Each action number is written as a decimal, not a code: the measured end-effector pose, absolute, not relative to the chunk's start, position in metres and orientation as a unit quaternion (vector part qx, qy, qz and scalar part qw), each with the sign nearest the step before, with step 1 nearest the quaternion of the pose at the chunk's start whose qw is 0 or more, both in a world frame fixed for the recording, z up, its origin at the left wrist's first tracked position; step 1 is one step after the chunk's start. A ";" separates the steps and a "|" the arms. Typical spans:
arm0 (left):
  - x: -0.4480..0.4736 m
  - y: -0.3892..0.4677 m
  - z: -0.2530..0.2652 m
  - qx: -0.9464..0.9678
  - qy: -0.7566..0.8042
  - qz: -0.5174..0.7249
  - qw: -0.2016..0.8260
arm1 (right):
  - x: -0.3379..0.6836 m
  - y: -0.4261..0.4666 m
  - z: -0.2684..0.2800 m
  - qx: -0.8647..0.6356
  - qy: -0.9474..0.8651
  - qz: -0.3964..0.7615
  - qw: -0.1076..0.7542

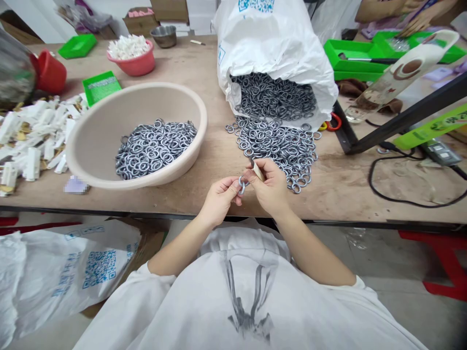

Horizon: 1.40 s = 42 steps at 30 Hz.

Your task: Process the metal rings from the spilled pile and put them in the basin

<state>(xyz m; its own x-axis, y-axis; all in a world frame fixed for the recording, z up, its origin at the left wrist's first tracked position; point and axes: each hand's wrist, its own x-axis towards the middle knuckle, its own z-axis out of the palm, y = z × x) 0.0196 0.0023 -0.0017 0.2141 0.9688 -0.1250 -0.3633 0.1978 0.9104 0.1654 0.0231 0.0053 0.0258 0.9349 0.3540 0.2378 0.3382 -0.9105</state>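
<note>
At the frame's centre, the left hand (pixel 218 200) pinches a grey ring (pixel 242 186), which sits between both hands; the right hand (pixel 273 188) grips a pale-handled tool (pixel 258 171), and the loose rings (pixel 277 146) lie just above it on the tabletop (pixel 215 141)

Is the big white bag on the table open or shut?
Open. The bag gapes, with grey rings inside and more spilling onto the table.

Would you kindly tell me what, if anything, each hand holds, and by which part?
The left hand pinches a grey ring by its rim; the right hand grips a small tool by its pale handle.
</note>
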 end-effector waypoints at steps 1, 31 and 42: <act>0.019 0.003 -0.002 0.394 0.386 0.496 0.670 | 0.166 0.022 0.006 -0.473 -0.625 0.305 0.541; 0.022 -0.001 0.021 0.277 0.378 0.557 0.686 | 0.176 -0.001 0.020 -0.423 -0.770 0.241 0.413; 0.006 -0.005 0.036 0.355 0.390 0.572 0.628 | 0.193 0.022 0.015 -0.495 -0.608 0.319 0.533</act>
<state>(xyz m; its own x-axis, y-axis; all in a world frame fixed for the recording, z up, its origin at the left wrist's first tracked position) 0.0063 -0.0048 0.0359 0.0421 0.9957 -0.0828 -0.4418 0.0928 0.8923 0.1933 0.0221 0.0145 0.0582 0.9415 0.3319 0.2625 0.3064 -0.9150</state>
